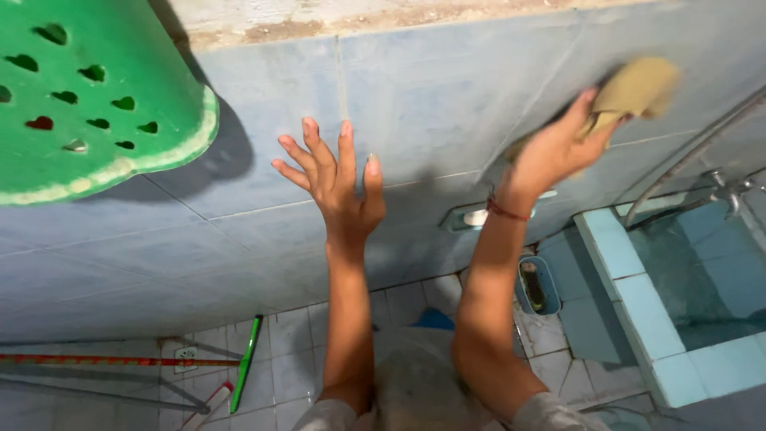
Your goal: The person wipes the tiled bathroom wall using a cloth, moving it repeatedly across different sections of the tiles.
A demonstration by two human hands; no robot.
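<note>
Head view: right hand (558, 148) presses tan cloth (638, 88) flat on blue tiled wall (431, 104), grip closed over cloth's lower edge, high near wall's top edge. Left hand (335, 179) open, fingers spread, holds nothing, palm toward wall, whether touching cannot tell. Bare tile between both hands. Green perforated basket (88, 104) hangs at upper left, its rim near left hand. Metal pipe (686, 156) and water basin (678, 271) close at right. Green-handled brush (246, 363) on floor, lower left.

I count two hands, a left hand (335, 187) and a right hand (558, 148). I see one tan cloth (638, 86), one green basket (88, 96), one water tank (678, 263) and one tap (730, 190).
</note>
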